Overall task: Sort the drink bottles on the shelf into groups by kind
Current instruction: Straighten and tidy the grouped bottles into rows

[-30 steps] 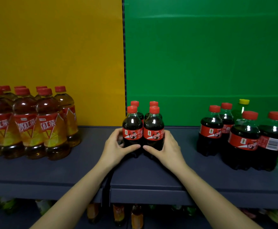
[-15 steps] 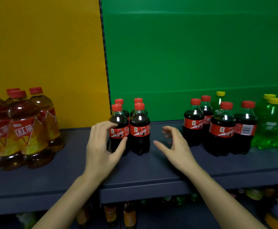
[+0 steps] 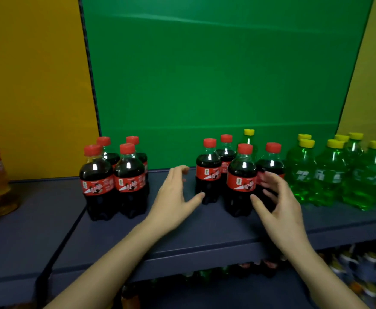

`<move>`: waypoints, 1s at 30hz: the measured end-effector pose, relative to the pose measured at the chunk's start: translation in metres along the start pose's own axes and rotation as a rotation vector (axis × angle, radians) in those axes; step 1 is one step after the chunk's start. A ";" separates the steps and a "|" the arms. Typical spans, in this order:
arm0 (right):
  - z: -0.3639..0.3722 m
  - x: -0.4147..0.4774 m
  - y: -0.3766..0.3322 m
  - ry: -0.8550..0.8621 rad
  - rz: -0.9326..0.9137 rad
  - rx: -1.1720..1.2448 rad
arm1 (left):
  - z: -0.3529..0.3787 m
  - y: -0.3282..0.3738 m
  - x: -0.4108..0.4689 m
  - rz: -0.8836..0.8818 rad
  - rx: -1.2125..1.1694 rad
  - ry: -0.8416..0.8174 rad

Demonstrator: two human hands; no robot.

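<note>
My left hand (image 3: 175,197) and right hand (image 3: 277,204) are both spread open, gripping nothing, flanking centre cola bottles (image 3: 240,185) on shelf (image 3: 204,231). Second cola group (image 3: 97,186) centre-left, green bottles (image 3: 329,175) right.

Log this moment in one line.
target: right cola cluster | left hand: open, left of it | right hand: open, right of it | left cola group: standing apart | one green bottle: behind cluster

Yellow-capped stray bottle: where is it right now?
Head view, right of centre: the yellow-capped bottle stands at the back of the shelf, behind the right-hand cola group, in front of the green panel.
</note>
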State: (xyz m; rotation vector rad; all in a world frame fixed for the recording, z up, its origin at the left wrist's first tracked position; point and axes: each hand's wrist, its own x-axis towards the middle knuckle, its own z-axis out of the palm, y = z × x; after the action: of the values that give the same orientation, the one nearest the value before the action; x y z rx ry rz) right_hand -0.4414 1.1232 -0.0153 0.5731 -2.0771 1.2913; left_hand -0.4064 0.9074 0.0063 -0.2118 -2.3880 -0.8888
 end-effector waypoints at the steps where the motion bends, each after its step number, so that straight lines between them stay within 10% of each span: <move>1: 0.000 0.000 0.002 -0.041 -0.010 -0.010 | 0.009 0.001 0.009 -0.076 -0.045 -0.025; 30: 0.067 0.040 -0.010 -0.369 0.006 0.128 | 0.019 -0.042 0.030 -0.380 0.020 0.339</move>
State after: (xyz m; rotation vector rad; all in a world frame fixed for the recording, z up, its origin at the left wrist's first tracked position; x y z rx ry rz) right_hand -0.4818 1.0563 -0.0032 0.9217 -2.2989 1.4146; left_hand -0.4543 0.8855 -0.0113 0.3850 -2.1457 -0.9785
